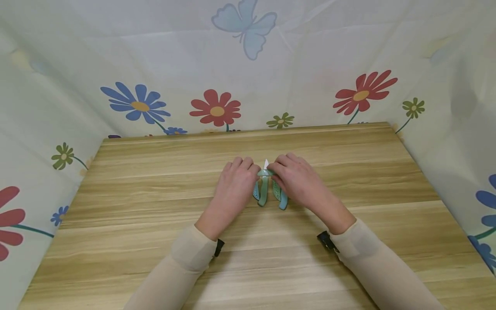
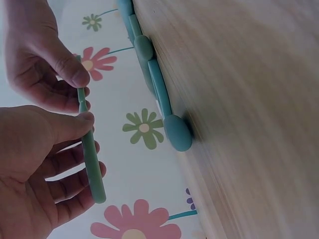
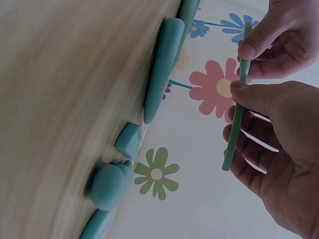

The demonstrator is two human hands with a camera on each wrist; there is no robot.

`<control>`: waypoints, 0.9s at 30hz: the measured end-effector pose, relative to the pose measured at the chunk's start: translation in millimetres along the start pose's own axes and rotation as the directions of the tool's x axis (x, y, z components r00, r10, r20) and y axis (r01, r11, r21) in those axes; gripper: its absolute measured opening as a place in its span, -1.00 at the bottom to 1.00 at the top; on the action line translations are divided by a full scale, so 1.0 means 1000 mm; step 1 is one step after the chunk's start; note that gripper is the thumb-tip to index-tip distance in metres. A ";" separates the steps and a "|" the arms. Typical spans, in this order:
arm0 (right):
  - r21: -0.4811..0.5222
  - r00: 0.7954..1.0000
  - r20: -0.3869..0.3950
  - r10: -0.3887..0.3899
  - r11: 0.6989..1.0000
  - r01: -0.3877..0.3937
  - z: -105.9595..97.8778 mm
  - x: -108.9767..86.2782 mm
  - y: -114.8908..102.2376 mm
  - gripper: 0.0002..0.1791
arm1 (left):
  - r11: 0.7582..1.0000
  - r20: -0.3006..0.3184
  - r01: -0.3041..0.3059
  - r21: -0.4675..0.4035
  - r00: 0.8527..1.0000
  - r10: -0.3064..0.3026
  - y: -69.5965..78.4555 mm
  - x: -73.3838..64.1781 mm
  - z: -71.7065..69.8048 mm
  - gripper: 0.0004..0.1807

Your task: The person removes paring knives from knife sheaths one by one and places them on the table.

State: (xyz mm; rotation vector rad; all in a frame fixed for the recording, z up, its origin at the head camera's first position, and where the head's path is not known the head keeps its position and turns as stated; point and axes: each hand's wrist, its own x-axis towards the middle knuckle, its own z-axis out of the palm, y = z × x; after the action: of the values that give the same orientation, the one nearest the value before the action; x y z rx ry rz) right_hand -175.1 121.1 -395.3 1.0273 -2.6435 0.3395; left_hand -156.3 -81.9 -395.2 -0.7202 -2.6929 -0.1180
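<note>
Both hands pinch a slim green handle-like piece (image 1: 265, 173) held crosswise between them, over the middle of the table. My left hand (image 1: 236, 183) has its thumb and fingers on one side of it. On the other side, my right hand (image 1: 296, 176) grips it with thumb against fingers. In the left wrist view the piece (image 2: 92, 164) narrows near the thumbs; what kind of thing it is I cannot tell. Beneath lie a green handle (image 1: 263, 193) and a light-blue handle (image 1: 283, 201), beside patterned blue (image 1: 256, 190) and green (image 1: 277, 190) pieces. A white pointed blade (image 1: 266, 163) shows between the hands.
The wood-grain table (image 1: 155, 206) spreads out on all sides of the hands. White cloth (image 1: 162, 51) printed with flowers and a butterfly hangs behind it and at both sides. In the right wrist view, several teal pieces (image 3: 164, 69) lie along the tabletop.
</note>
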 end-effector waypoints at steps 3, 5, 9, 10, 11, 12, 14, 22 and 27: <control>0.001 1.000 0.002 0.003 1.000 -0.003 0.000 0.000 0.000 -0.73 | 1.000 -0.001 -0.002 -0.003 1.000 0.002 0.000 0.000 0.000 -0.79; 0.002 1.000 0.004 0.006 1.000 -0.006 0.001 0.000 0.001 -0.72 | 1.000 0.000 -0.003 -0.006 1.000 0.003 0.000 -0.001 0.000 -0.78; 0.006 1.000 0.006 0.005 1.000 -0.005 0.000 0.000 0.001 -0.72 | 1.000 -0.003 -0.005 -0.008 1.000 0.005 0.000 -0.001 0.001 -0.76; 0.006 1.000 0.005 0.004 1.000 -0.004 0.000 0.000 0.001 -0.72 | 1.000 -0.006 -0.004 -0.008 1.000 0.004 0.000 -0.001 0.001 -0.77; 0.007 1.000 0.005 0.002 1.000 -0.002 0.000 0.000 0.001 -0.72 | 1.000 -0.008 -0.005 -0.007 1.000 0.005 -0.001 -0.001 0.002 -0.77; 0.007 1.000 0.003 0.001 1.000 -0.001 0.000 0.000 0.001 -0.73 | 1.000 -0.010 -0.005 -0.005 1.000 0.005 -0.001 -0.001 0.002 -0.77; 0.010 1.000 0.000 -0.003 1.000 0.003 0.000 0.000 0.001 -0.73 | 1.000 -0.011 -0.004 -0.002 1.000 0.004 -0.001 -0.001 0.002 -0.78; 0.019 1.000 -0.010 -0.018 1.000 0.018 -0.001 0.000 0.001 -0.75 | 1.000 -0.011 0.000 -0.006 1.000 0.000 -0.001 -0.001 0.002 -0.82; 0.024 1.000 -0.009 -0.016 1.000 0.017 -0.001 0.000 0.001 -0.75 | 1.000 -0.007 0.000 -0.001 1.000 0.000 -0.002 -0.002 0.002 -0.83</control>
State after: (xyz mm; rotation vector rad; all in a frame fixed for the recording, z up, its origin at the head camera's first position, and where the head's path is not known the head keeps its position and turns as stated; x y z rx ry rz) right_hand -175.5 122.0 -394.5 1.0523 -2.6280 0.3727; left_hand -156.7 -84.0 -397.5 -0.7186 -2.6862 -0.1217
